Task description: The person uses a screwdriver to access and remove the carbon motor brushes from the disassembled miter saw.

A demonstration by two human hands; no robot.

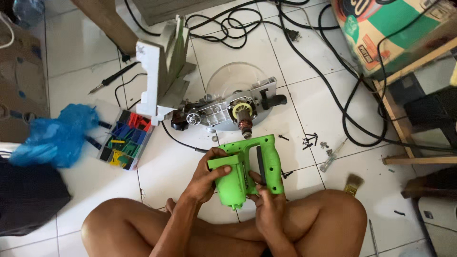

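Green plastic housing (247, 166) of a power tool, held between both hands above the crossed legs of a person seated on the white tiled floor (85, 62). The left hand (209, 173) wraps around the rounded motor end of the housing from the left, fingers curled over its top edge; the right hand (267, 202) supports it from below and the right, thumb pressed against the black trigger strip in the handle loop. Both hands are closed on the housing. The housing's barrel runs roughly toward the person, its open round end facing the lap, while the handle loop extends away, toward the far side of the floor. Just beyond it on the tiles lies the stripped saw body (228, 112), a grey metal frame with a clear blade guard, an exposed motor armature and a black knob, its long axis running left to right. A grey and green saw base (164, 71) stands upright at its left end. Loose black screws (310, 139) and a screwdriver (332, 156) lie to the right, near a small paintbrush (353, 183). To the left sit a compartment box of coloured parts (124, 139), a blue plastic bag (59, 135) and a soldering iron (114, 77). Black cables (328, 85) loop across the far floor.
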